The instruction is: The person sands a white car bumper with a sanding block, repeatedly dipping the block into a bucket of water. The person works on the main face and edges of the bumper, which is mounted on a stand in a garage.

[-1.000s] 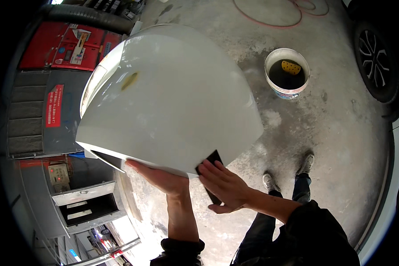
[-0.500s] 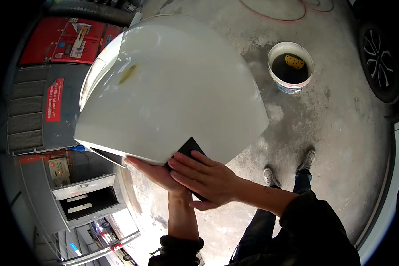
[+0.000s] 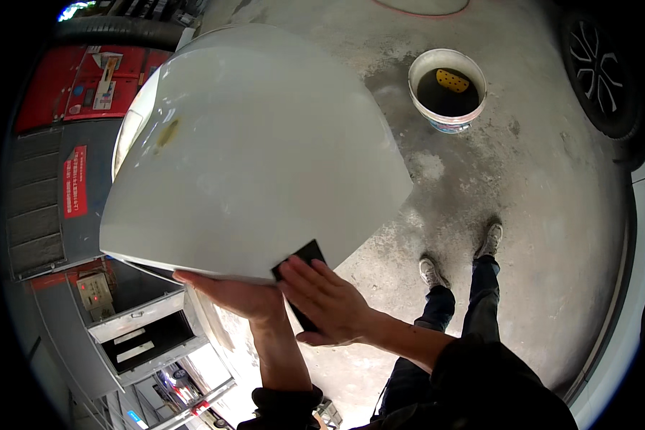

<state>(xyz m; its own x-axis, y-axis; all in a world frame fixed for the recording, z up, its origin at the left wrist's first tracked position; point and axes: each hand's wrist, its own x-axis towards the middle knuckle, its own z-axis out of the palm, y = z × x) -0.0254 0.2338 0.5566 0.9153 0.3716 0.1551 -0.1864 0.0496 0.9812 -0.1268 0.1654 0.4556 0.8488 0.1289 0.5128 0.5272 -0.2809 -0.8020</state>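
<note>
A large, glossy, pale grey car body panel (image 3: 258, 143) with curved edges fills the middle of the view. It has a yellowish-brown stain (image 3: 167, 134) toward its left. My left hand (image 3: 244, 297) holds the panel's near edge from below; its thumb side lies along that edge, and the other fingers are hidden underneath. With my right hand (image 3: 330, 304) I press a black sheet of sandpaper (image 3: 299, 259) onto the near right part of the panel. My fingers lie close together over the sheet, its lower end running down past the panel's edge beneath my palm.
Beyond the panel, to the right, a white bucket (image 3: 418, 79) of dark liquid holds a yellow perforated piece (image 3: 452, 80). A car wheel (image 3: 596, 68) stands at the far right. Along the left are a red cabinet (image 3: 50, 89) and an open metal box (image 3: 147, 340).
The view has shifted, moving the panel and bucket left in the picture. My right hand and the sandpaper have slid slightly nearer to me and right along the panel, away from my left hand.
</note>
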